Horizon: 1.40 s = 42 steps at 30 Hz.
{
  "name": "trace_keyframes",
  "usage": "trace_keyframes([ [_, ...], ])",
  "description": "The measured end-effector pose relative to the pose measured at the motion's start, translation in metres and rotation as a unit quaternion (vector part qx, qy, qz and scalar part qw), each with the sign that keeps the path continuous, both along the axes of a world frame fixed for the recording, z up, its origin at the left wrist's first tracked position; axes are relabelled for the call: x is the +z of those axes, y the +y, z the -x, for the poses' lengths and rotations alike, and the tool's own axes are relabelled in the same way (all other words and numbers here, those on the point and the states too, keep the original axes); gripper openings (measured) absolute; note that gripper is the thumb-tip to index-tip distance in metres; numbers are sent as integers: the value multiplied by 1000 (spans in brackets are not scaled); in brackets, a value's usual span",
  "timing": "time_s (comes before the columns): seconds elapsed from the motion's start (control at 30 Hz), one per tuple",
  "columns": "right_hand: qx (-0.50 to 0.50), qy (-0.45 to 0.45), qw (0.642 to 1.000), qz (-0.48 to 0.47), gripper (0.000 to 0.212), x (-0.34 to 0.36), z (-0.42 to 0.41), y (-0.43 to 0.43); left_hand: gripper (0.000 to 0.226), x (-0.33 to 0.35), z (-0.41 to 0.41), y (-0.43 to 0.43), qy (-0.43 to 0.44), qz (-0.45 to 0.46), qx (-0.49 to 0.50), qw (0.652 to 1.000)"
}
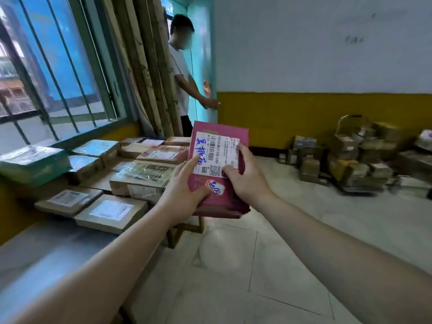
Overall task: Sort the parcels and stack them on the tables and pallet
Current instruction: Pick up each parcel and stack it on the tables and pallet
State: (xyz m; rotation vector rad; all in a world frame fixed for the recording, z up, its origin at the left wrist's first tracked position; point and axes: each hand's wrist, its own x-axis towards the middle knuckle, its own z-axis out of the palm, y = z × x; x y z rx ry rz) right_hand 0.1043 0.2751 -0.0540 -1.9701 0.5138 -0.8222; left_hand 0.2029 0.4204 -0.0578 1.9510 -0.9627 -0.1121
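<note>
Pale tiled floor point(257, 265) is stretching across a room with a white wall above a yellow band point(315, 113). Out in front of the camera, both hands are holding a pink parcel point(222, 202) upright, in the air just past the near corner of the worktop point(174, 235). The left hand point(184, 185) is gripping the parcel's lower left edge, its thumb pressing on the front and its forefinger lying straight on the white shipping label point(217, 153), beside blue handwriting. The right hand point(244, 178) is clasping the right edge, with its thumb on the label's lower corner and its fingers curling over the label's side. The parcel is sealed, so its contents are not showing.

Just left of the hands, the worktop is carrying many closed parcels lying flat and close together: two flat brown boxes point(112, 212) with white labels at the near edge, a taped carton point(142, 181) behind them, and green-wrapped packets point(32, 164) towards the barred window point(51, 66). None is open.

Well apart on the right, a loose heap of brown cartons point(350, 157) is sitting on the floor against the yellow band. Beyond the worktop, beside a striped curtain point(145, 66), another person point(180, 73) is standing with a hand on a teal door point(202, 54).
</note>
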Motion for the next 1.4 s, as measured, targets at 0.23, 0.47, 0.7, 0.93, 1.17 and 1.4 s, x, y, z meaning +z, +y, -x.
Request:
trace_keyframes([
  [0.23,-41,9,999,27,67,5,-103,-83,78,-2,-112,-91,11,21,-32,999],
  [0.47,-46,6,998,33,66,30,-198,-151,77,22,-206,-159,-9,42,-43,998],
  [0.7,46,-3,998,39,68,28,-332,-189,77,24,-308,-177,1,60,41,997],
  [0.93,205,0,978,37,66,21,-475,-203,77,17,-391,-174,-19,43,205,978],
  [1.17,354,16,935,30,65,20,-579,-150,77,12,-441,-122,28,77,333,939],
  [1.4,436,67,897,30,67,7,-647,-68,48,0,-479,-50,-12,48,474,879],
])
